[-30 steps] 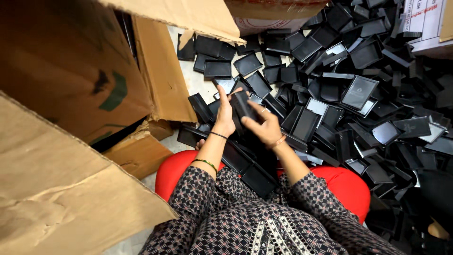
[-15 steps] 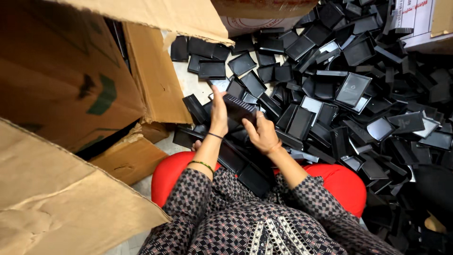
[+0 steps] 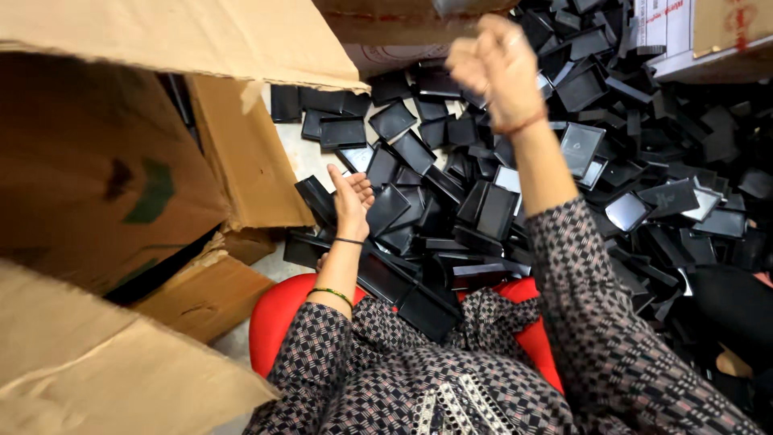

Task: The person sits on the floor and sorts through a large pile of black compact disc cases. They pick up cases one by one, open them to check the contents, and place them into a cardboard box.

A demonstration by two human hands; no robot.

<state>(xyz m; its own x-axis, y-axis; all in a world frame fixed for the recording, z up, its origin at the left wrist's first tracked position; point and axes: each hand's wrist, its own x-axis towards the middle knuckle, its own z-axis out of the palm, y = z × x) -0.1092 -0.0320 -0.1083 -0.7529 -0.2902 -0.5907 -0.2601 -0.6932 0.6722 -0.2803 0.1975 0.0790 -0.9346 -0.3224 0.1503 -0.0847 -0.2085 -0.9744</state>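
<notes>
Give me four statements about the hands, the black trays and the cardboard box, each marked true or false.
1. The right hand is raised above the pile of black trays. True.
2. The left hand is clenched in a fist. False: it is open, palm showing, low by the trays.
3. The cardboard box stands on the person's left. True.
4. The trays are stacked in neat columns. False: they lie in a loose heap on the floor.

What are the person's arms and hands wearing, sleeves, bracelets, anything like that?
Both arms wear loose sleeves in a dark fabric with a small pale checked print. The left hand is bare, with a thin dark band at the wrist and a green beaded bangle lower down. The right hand is bare, with a reddish thread at the wrist.
</notes>
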